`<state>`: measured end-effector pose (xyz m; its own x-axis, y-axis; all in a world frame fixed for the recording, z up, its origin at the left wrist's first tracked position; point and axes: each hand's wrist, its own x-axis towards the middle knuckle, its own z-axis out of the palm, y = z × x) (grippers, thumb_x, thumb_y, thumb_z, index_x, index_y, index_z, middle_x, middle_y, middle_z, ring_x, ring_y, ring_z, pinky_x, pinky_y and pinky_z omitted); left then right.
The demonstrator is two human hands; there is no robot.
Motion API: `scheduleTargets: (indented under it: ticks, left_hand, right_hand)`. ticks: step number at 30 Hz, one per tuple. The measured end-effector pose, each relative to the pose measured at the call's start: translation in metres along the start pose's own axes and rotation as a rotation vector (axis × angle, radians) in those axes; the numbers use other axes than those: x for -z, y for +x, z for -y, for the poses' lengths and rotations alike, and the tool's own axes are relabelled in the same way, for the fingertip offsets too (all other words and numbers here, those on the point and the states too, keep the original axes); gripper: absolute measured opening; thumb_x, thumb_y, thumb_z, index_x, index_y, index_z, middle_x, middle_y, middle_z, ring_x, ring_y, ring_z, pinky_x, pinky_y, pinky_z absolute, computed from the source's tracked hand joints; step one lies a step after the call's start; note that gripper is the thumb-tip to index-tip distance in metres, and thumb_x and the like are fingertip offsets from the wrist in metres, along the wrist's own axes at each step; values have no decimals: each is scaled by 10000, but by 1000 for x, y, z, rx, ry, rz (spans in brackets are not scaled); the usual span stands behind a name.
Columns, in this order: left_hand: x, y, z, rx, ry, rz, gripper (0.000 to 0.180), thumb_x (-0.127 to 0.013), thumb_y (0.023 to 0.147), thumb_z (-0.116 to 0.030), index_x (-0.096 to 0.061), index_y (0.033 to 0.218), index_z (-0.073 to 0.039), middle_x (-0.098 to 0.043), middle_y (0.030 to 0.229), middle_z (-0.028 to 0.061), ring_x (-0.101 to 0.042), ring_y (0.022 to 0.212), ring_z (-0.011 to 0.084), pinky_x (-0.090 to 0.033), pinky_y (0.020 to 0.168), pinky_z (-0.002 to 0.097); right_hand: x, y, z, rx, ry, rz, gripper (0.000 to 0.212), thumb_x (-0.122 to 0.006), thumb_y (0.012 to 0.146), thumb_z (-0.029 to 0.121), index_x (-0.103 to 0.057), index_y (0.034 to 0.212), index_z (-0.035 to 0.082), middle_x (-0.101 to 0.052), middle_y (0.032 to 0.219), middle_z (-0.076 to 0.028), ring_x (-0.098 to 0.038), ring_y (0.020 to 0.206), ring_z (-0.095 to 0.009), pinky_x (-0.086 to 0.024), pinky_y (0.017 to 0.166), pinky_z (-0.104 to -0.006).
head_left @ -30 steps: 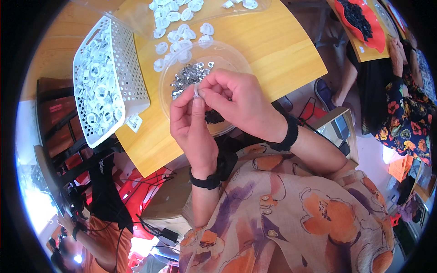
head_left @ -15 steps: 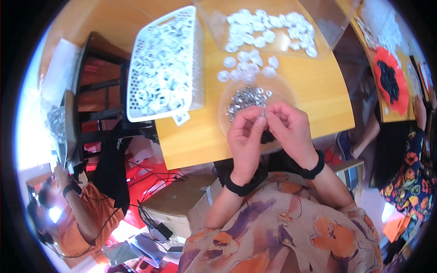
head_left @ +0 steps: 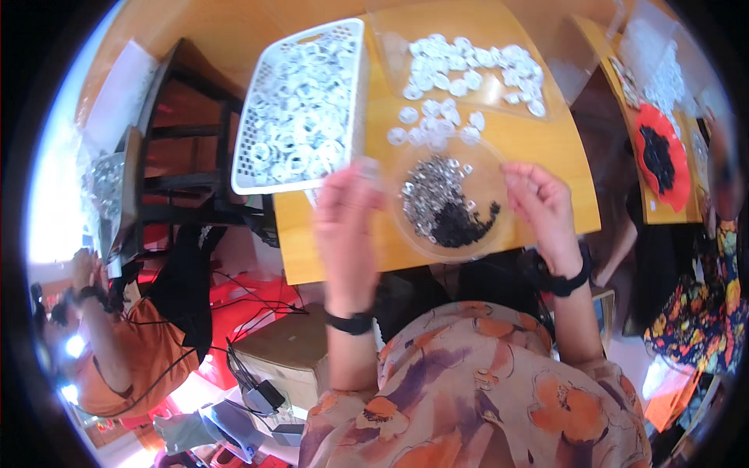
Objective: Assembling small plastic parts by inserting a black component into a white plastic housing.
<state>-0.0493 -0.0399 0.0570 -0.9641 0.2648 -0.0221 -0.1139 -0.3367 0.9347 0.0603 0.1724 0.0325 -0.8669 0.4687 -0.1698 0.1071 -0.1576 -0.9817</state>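
Note:
My left hand (head_left: 347, 234), smeared by motion, is at the front right corner of a white perforated basket (head_left: 360, 101) heaped with white ring-shaped pieces (head_left: 300, 117). A small pale blur shows at its closed fingertips; its kind is unclear. My right hand (head_left: 542, 207) hovers by the right rim of a clear round bowl (head_left: 503, 226), thumb and fingers pinched together; whether anything is between them is hidden. Inside the bowl are many small shiny metal pieces (head_left: 427, 191) and a pile of small black pieces (head_left: 460, 228).
Loose white discs (head_left: 437, 121) lie behind the bowl, with more on a clear tray (head_left: 499, 93) at the back. A red dish of black pieces (head_left: 658, 156) stands on a table to the right. Someone in orange (head_left: 133, 359) sits at left. A cardboard box (head_left: 285, 343) stands below the table edge.
My hands were together over the bowl and have parted. The left one moved left to the basket, the right one moved right, uncovering the black pile.

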Motion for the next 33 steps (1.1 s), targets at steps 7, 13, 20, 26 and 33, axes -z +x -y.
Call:
scheduleTargets:
  ticks: [7, 13, 20, 26, 33]
  left_hand:
    - [45, 31, -32, -354, 233, -280, 504, -567, 943, -150, -367, 1365, 40, -466, 1318, 142, -551, 1152, 284, -426, 950, 349]
    - [2, -19, 23, -116, 442, 5, 193, -566, 930, -104, -625, 1079, 3, -648, 1032, 44, -565, 867, 94, -445, 780, 230]
    - [-25, -43, 51, 103, 497, 449, 154, -599, 913, -94, -643, 1040, -20, -634, 964, -2, -551, 852, 64, -432, 779, 210]
    - [-24, -39, 49, 176, 430, 426, 165, -612, 907, -96, -637, 1054, -24, -631, 983, 2, -551, 873, 64, -429, 795, 212]
    - [-25, -35, 50, 132, 315, 359, 228, -586, 918, -96, -597, 1131, -15, -626, 1034, 30, -560, 883, 87, -434, 779, 221]
  right_hand:
    - [27, 16, -4, 106, -29, -98, 188, -617, 907, 136, -655, 1027, -3, -609, 771, 28, -533, 677, -30, -428, 611, -175]
    - [63, 54, -16, 269, -487, -220, 237, -635, 879, 199, -666, 974, -16, -672, 800, -47, -603, 713, -99, -488, 675, -250]
    - [31, 122, -27, 706, -991, -68, 221, -557, 826, 56, -671, 1007, 114, -635, 915, -132, -595, 941, -346, -481, 805, -421]
    - [17, 132, -22, 605, -1047, 152, 218, -589, 816, 28, -662, 1017, 73, -648, 935, -123, -612, 883, -337, -493, 786, -383]
    - [32, 101, -7, 363, -751, 33, 198, -635, 874, 130, -659, 1039, 23, -679, 829, -44, -594, 715, -78, -472, 664, -232]
